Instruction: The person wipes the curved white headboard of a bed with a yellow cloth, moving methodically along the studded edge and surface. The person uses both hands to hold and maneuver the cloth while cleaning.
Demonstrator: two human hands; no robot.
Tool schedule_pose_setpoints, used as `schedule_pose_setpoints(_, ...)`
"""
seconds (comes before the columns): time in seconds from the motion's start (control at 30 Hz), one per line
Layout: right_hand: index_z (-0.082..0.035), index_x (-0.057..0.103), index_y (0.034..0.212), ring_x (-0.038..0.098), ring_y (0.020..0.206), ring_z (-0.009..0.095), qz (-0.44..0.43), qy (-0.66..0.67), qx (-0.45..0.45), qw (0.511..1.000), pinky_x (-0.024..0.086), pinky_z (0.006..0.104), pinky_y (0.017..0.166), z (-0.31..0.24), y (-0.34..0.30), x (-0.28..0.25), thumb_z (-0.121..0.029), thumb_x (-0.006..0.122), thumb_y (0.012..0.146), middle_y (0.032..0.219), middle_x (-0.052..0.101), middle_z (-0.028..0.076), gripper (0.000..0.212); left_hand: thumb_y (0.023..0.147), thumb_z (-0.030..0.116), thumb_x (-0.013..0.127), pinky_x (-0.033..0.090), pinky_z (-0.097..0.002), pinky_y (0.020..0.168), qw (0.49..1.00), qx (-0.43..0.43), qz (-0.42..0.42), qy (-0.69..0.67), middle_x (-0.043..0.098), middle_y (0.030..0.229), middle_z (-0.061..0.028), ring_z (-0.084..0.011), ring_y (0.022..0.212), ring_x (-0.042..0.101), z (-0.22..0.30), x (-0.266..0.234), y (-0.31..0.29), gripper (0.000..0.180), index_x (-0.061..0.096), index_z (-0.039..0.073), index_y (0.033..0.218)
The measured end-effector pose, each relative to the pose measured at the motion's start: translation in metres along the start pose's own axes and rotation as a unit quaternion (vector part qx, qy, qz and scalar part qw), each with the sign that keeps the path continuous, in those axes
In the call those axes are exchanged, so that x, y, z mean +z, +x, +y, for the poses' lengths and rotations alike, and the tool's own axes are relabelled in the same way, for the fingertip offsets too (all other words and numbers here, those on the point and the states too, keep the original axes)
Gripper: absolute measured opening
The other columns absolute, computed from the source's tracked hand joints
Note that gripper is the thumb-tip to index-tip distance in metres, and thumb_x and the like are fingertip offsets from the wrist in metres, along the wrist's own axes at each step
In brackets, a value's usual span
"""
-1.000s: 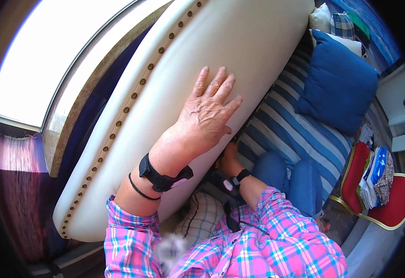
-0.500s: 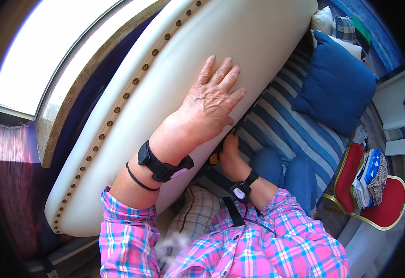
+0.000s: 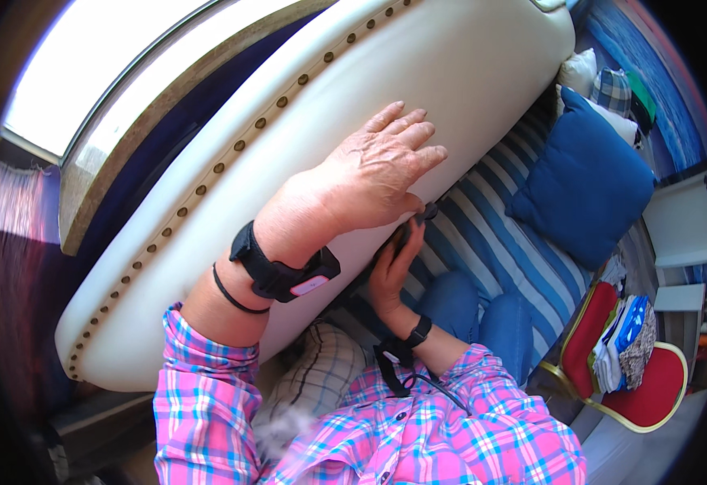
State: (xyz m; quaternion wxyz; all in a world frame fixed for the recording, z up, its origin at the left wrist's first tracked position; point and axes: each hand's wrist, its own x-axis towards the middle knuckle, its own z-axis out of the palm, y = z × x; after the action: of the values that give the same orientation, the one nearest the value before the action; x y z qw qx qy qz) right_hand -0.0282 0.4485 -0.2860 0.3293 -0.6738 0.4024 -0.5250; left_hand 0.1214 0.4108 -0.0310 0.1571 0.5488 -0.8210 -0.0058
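Firstly, brown studs (image 3: 239, 145), one row, along the left side of a cream padded panel (image 3: 466, 81). Panel: directly beneath my left hand (image 3: 369, 174), its right edge beside my right fingers. Left hand: palm down, fingers slightly spread, grasping nothing. Right hand (image 3: 392, 279): fingers raised at a dark object (image 3: 428, 212), partly hidden; whether gripped, I cannot tell. Farther right: striped cover (image 3: 495, 194), blue and pale; blue cushion (image 3: 584, 178) upon it.
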Motion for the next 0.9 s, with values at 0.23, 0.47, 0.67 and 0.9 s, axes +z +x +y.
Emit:
schedule_pose_setpoints(0.23,0.003,0.04,0.16,0.029,0.155,0.056,-0.006,-0.02,-0.119,0.993,0.026,0.0549,0.127,0.0,0.016,-0.01,-0.002,0.051,0.104,0.168,0.026,0.038,0.057,0.088,0.021,0.085,0.03,-0.0492,0.13,0.998,-0.021,0.0,-0.053,0.055,0.154,-0.02,-0.0372,0.151,0.044,-0.004,-0.043,-0.012,0.069,0.058,0.006,0.149)
schedule_pose_setpoints(0.47,-0.005,0.06,0.145,0.049,0.148,0.044,-0.126,0.089,-0.378,0.913,0.037,0.0524,0.123,-0.044,0.032,-0.01,-0.008,0.053,0.103,0.159,0.051,0.026,0.043,0.094,0.023,0.082,0.047,-0.041,0.115,0.991,-0.101,0.076,-0.043,0.063,0.144,-0.0196,-0.0358,0.135,0.06,-0.039,-0.084,-0.039,0.061,0.06,0.005,0.148)
schedule_pose_setpoints(0.67,-0.014,0.065,0.143,0.058,0.145,0.035,-0.201,0.021,-0.464,0.862,0.039,0.0483,0.123,-0.094,0.09,-0.015,-0.012,0.065,0.099,0.151,0.064,0.014,0.044,0.096,0.023,0.082,0.049,-0.0389,0.111,0.981,-0.108,0.089,-0.135,0.065,0.141,-0.0183,-0.0292,0.127,0.063,-0.053,-0.078,-0.052,0.057,0.061,0.006,0.147)
schedule_pose_setpoints(0.9,-0.005,0.058,0.152,0.048,0.152,0.042,-0.089,-0.042,-0.349,0.932,0.031,0.0561,0.128,-0.13,0.175,0.009,-0.003,0.064,0.095,0.155,0.059,0.02,0.057,0.098,0.026,0.082,0.054,-0.0404,0.1,0.973,-0.119,0.106,-0.169,0.072,0.125,-0.0178,-0.0292,0.116,0.068,-0.055,-0.08,-0.054,0.057,0.062,0.007,0.147)
